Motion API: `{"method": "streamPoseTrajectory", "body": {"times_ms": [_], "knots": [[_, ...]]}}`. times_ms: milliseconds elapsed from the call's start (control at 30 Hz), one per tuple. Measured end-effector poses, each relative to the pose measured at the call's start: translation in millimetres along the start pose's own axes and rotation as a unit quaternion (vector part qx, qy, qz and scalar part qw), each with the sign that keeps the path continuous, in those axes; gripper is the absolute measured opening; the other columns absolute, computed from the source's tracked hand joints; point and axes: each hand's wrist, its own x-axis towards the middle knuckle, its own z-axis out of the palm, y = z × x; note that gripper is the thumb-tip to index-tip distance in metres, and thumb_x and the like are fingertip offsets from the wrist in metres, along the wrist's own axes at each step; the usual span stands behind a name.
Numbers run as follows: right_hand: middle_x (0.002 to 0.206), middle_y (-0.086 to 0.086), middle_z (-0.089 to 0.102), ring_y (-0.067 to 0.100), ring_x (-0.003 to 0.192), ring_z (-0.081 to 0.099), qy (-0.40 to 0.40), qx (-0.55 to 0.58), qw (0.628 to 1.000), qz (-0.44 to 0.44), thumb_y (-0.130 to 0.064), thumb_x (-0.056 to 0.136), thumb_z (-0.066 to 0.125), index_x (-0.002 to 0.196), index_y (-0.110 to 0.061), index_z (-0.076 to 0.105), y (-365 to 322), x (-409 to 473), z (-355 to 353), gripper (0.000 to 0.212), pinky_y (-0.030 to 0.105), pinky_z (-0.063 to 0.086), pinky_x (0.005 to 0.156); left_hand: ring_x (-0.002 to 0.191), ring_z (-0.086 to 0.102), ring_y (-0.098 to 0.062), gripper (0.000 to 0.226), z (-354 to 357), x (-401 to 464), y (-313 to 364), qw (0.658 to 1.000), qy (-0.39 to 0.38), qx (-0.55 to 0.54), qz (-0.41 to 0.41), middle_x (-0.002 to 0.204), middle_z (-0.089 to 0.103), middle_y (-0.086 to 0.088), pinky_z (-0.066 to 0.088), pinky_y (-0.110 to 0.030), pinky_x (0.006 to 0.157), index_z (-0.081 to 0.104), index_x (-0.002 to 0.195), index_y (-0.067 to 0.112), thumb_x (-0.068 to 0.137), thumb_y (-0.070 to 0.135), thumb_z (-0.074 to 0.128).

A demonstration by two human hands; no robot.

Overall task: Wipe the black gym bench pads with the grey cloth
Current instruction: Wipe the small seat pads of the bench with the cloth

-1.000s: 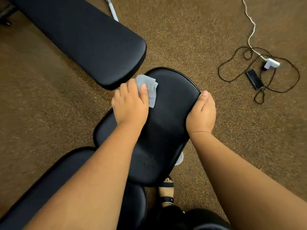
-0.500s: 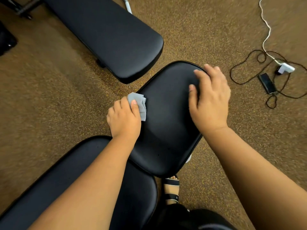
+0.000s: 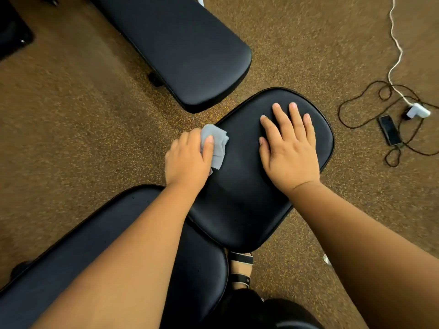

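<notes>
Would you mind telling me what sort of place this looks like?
Most likely a gym: long black vinyl bench pads, a rounded black seat pad, and speckled brown rubber flooring typical of workout areas.

grey cloth [image 3: 215, 144]: mostly hidden under the left hand [image 3: 187, 160]; only a crumpled part shows at 1 o'clock of the knuckles.
left fingers: curled out of sight beneath the cloth, except the thumb.
seat pad [image 3: 240, 198]: its 9 o'clock edge is covered by the left forearm.
long pad [image 3: 180, 41]: cut off by the top edge.
near pad [image 3: 78, 252]: cut off at 7 o'clock, partly hidden by the arm.
phone [image 3: 389, 130]: screen too small to read.
sandalled foot [image 3: 241, 269]: toes hidden under the seat pad.
</notes>
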Motion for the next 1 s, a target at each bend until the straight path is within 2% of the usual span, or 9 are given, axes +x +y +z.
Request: {"method": "streamPoseTrajectory", "body": {"times_ms": [133, 200, 267, 367, 467, 533, 667, 733, 1000], "knots": [[0.153, 0.009, 0.036, 0.036, 0.145, 0.023, 0.004, -0.002, 1.000, 0.006, -0.033, 0.100, 0.040, 0.140, -0.018, 0.047, -2, 0, 0, 0.043, 0.051, 0.013, 0.119, 0.095, 0.056, -0.037, 0.051, 2, -21, -12, 0.987, 0.033, 0.000, -0.158, 0.103, 0.061, -0.013, 0.043, -0.043, 0.075, 0.056, 0.098, 0.010, 0.097, 0.048, 0.022], [0.154, 0.009, 0.036, 0.036, 0.145, 0.023, 0.005, -0.005, 1.000, 0.007, -0.033, 0.100, 0.040, 0.140, -0.018, 0.047, -3, -1, 0, 0.044, 0.051, 0.013, 0.119, 0.099, 0.055, -0.036, 0.045, 2, -21, -8, 0.981, 0.030, -0.010, -0.192, 0.107, 0.061, -0.013, 0.042, -0.044, 0.078, 0.057, 0.101, 0.009, 0.099, 0.043, 0.027], [0.154, 0.009, 0.036, 0.036, 0.145, 0.022, 0.007, -0.008, 1.000, 0.008, -0.033, 0.100, 0.040, 0.140, -0.018, 0.047, -3, -1, 1, 0.044, 0.051, 0.013, 0.119, 0.101, 0.054, -0.035, 0.041, 1, -14, 0, 0.984, 0.024, -0.004, -0.176, 0.111, 0.061, -0.011, 0.041, -0.044, 0.080, 0.058, 0.104, 0.010, 0.100, 0.040, 0.030], [0.154, 0.009, 0.036, 0.035, 0.145, 0.023, 0.011, -0.009, 1.000, 0.009, -0.034, 0.100, 0.040, 0.140, -0.018, 0.047, -4, -1, 2, 0.044, 0.051, 0.013, 0.119, 0.102, 0.054, -0.033, 0.045, -2, 0, 18, 0.996, 0.021, 0.002, -0.092, 0.114, 0.061, -0.009, 0.040, -0.041, 0.081, 0.059, 0.110, 0.013, 0.096, 0.043, 0.028], [0.153, 0.009, 0.036, 0.035, 0.145, 0.024, 0.019, -0.008, 1.000, 0.009, -0.034, 0.100, 0.040, 0.139, -0.017, 0.048, -4, -2, 3, 0.043, 0.051, 0.014, 0.119, 0.109, 0.052, -0.030, 0.046, 0, 5, 32, 1.000, 0.010, -0.012, 0.006, 0.123, 0.057, -0.005, 0.040, -0.042, 0.087, 0.054, 0.124, 0.016, 0.095, 0.044, 0.032], [0.153, 0.009, 0.036, 0.035, 0.145, 0.023, 0.021, -0.007, 1.000, 0.010, -0.034, 0.100, 0.040, 0.139, -0.017, 0.048, -4, -2, 3, 0.043, 0.051, 0.013, 0.119, 0.112, 0.050, -0.027, 0.047, 1, 4, 27, 0.999, 0.008, -0.017, 0.033, 0.128, 0.055, -0.003, 0.040, -0.043, 0.090, 0.050, 0.131, 0.018, 0.097, 0.046, 0.034], [0.154, 0.009, 0.035, 0.035, 0.146, 0.022, 0.013, -0.008, 1.000, 0.013, -0.033, 0.100, 0.039, 0.140, -0.017, 0.046, -4, -1, 1, 0.044, 0.050, 0.012, 0.120, 0.101, 0.054, -0.030, 0.052, -2, -1, 1, 1.000, -0.002, -0.022, -0.012, 0.111, 0.059, -0.005, 0.042, -0.042, 0.079, 0.056, 0.113, 0.017, 0.094, 0.053, 0.023], [0.155, 0.009, 0.034, 0.035, 0.146, 0.021, 0.010, -0.009, 1.000, 0.012, -0.034, 0.100, 0.038, 0.141, -0.017, 0.046, -4, -1, 1, 0.044, 0.050, 0.011, 0.120, 0.097, 0.055, -0.032, 0.048, -2, -4, -8, 0.999, -0.004, -0.019, -0.029, 0.105, 0.060, -0.007, 0.042, -0.042, 0.076, 0.056, 0.104, 0.015, 0.096, 0.052, 0.025], [0.155, 0.010, 0.033, 0.035, 0.146, 0.020, 0.007, -0.006, 1.000, 0.012, -0.034, 0.101, 0.038, 0.141, -0.016, 0.045, -5, -1, 1, 0.045, 0.051, 0.010, 0.120, 0.093, 0.055, -0.035, 0.060, 5, -32, -32, 0.988, 0.026, -0.059, -0.137, 0.103, 0.059, -0.015, 0.042, -0.043, 0.078, 0.055, 0.105, 0.010, 0.093, 0.056, 0.019]]}}
